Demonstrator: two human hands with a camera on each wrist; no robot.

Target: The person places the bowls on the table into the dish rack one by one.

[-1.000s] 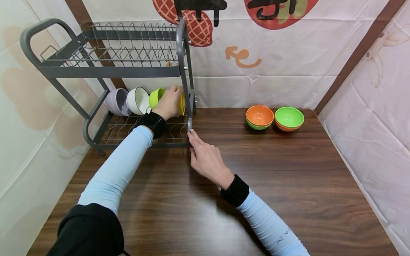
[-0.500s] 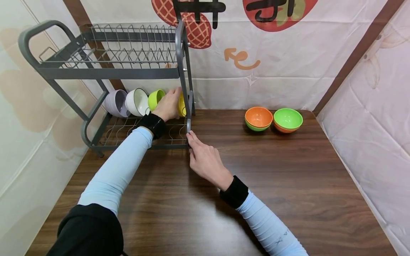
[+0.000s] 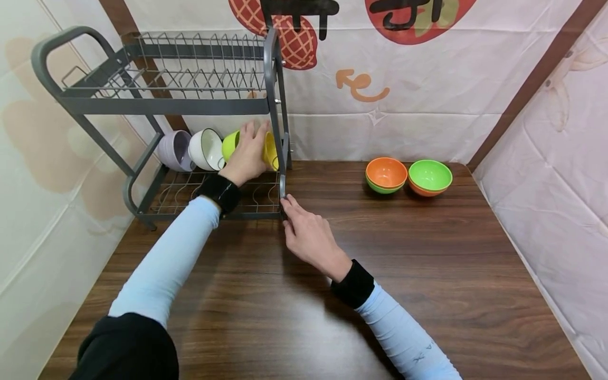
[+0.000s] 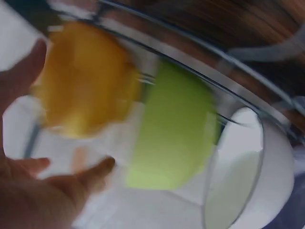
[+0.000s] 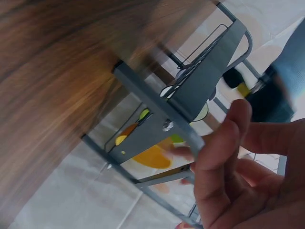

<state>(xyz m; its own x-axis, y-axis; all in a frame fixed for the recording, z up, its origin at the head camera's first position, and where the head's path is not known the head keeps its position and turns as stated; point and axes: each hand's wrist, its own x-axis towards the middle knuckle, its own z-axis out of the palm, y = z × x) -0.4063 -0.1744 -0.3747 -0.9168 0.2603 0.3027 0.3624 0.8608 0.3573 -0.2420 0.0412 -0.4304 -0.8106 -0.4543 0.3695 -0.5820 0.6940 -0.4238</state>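
On the lower tier of a grey dish rack (image 3: 166, 107), my left hand (image 3: 244, 158) is spread between a yellow bowl (image 3: 271, 151) and a lime-green bowl (image 3: 230, 143). The left wrist view, blurred, shows its fingers loose beside the yellow bowl (image 4: 88, 78), with nothing gripped. Both bowls stand tilted on their sides. Farther left, a white bowl (image 3: 205, 149) and purple bowls (image 3: 173, 151) lean on the same tier. My right hand (image 3: 311, 237) holds the rack's front right post, fingers and thumb about it; the right wrist view shows the post (image 5: 157, 107) at the fingertips.
Two small stacks of bowls stand at the table's back right: an orange bowl (image 3: 386, 172) over a green one, and a green bowl (image 3: 430, 174) over an orange one. The rack's wire upper tier (image 3: 190, 79) overhangs the lower bowls. White printed cloth walls (image 3: 427, 95) enclose the wooden table (image 3: 427, 274).
My left hand has let go of the yellow bowl and its fingers have spread, shifting slightly left. The yellow bowl shows more now. My right hand stays at the rack's post.
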